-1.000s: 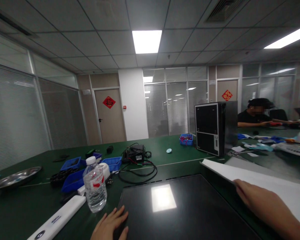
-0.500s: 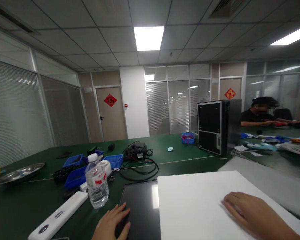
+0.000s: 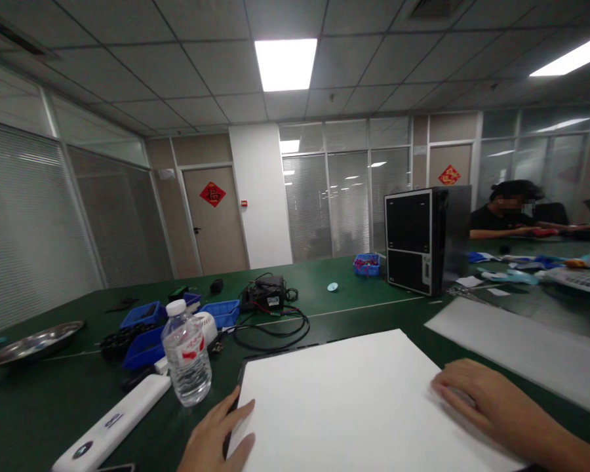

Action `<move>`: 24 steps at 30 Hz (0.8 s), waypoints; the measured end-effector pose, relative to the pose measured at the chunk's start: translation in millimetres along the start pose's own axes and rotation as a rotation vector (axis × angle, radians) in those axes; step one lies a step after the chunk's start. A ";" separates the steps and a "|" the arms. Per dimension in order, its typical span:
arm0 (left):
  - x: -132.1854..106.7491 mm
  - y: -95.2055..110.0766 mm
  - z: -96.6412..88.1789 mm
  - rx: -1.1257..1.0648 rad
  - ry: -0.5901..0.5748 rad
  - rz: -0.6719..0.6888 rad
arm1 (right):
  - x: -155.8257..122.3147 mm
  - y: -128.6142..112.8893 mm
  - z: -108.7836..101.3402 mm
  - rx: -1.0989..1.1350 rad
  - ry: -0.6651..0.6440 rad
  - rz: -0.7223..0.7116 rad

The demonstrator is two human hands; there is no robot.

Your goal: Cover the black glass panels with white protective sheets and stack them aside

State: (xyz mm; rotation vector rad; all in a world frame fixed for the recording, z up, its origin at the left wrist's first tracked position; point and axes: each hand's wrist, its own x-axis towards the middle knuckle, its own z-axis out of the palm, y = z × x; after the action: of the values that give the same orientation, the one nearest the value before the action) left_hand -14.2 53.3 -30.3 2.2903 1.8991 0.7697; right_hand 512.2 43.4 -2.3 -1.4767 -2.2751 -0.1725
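A large white sheet (image 3: 334,393) lies over a dark glossy flat panel (image 3: 280,351), whose black rim shows only along the far and left edges. My left hand (image 3: 221,429) rests at the left edge of both, its fingers spread and the tips on the white surface. At the sheet's right edge my right hand (image 3: 482,400) grips it, fingers curled together, the thumb side partly hidden. A clear water bottle (image 3: 187,357) stands upright just beyond my left hand. Left of that hand lies a long white bar-shaped device (image 3: 113,423).
Blue trays (image 3: 145,347) and a black adapter with coiled cable (image 3: 265,295) sit further back. A black computer tower (image 3: 425,242) stands at back right, near another pale sheet (image 3: 521,351). A metal dish (image 3: 34,344) is far left. Another person (image 3: 509,213) sits at right.
The white sheet has slid left with my right hand and now covers the panel's dark face. My left hand stays at the panel's left edge. The view has shifted slightly.
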 end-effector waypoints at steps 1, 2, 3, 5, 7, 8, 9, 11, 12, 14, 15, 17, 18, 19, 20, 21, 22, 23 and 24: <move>0.7 -0.8 0.6 -0.010 0.004 -0.004 | -0.8 13.7 1.0 -0.049 0.034 0.043; 1.3 -1.3 0.9 -0.020 0.006 -0.008 | -2.4 29.6 2.2 -0.107 0.074 0.095; 2.0 -1.6 1.0 -0.033 0.010 -0.012 | -5.1 46.8 3.4 -0.167 0.112 0.152; 2.9 -2.0 1.0 -0.066 0.015 -0.024 | -13.8 80.9 4.6 -0.254 0.163 0.281; 3.3 -2.8 1.1 -0.094 0.016 -0.036 | -24.9 107.8 4.1 -0.273 0.166 0.394; 3.2 -3.5 1.3 -0.100 0.016 -0.040 | -30.0 117.0 3.2 -0.263 0.154 0.429; 3.1 -4.5 1.5 -0.098 0.018 -0.044 | -34.2 123.0 2.3 -0.250 0.138 0.450; 2.7 -6.5 2.2 -0.080 0.014 -0.045 | -38.7 126.6 0.7 -0.221 0.109 0.462; 2.5 -7.4 2.6 -0.070 0.010 -0.042 | -39.0 125.1 0.0 -0.212 0.100 0.460; 2.3 -8.7 3.2 -0.055 0.004 -0.031 | -37.0 118.4 -1.4 -0.207 0.090 0.463; 2.2 -9.2 3.5 -0.051 0.000 -0.024 | -35.4 114.2 -2.4 -0.206 0.085 0.463; 2.2 -10.2 4.4 -0.041 -0.002 -0.014 | -32.1 105.6 -5.7 -0.208 0.075 0.466; 2.2 -11.0 5.0 -0.038 -0.001 -0.011 | -30.4 101.3 -7.7 -0.213 0.074 0.474; 2.2 -11.9 5.8 -0.035 0.003 -0.011 | -28.6 96.8 -9.8 -0.223 0.077 0.488; 2.0 -13.0 6.5 -0.034 0.006 -0.009 | -26.4 91.7 -11.8 -0.235 0.083 0.505; 1.7 -14.2 7.2 -0.035 0.011 -0.006 | -23.9 85.7 -13.5 -0.246 0.088 0.517; 1.4 -15.2 7.8 -0.036 0.015 0.000 | -21.2 78.4 -14.8 -0.253 0.092 0.520; 1.1 -15.9 8.1 -0.037 0.018 0.009 | -18.3 69.8 -15.6 -0.255 0.092 0.511; 0.8 -16.2 8.2 -0.034 0.023 0.018 | -15.5 60.0 -16.0 -0.248 0.085 0.488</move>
State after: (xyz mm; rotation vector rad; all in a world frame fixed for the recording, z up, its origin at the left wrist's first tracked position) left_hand -25.4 60.0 -43.1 2.2910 1.8629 0.8279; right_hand 575.8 50.8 -1.5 -2.0588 -1.8100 -0.3697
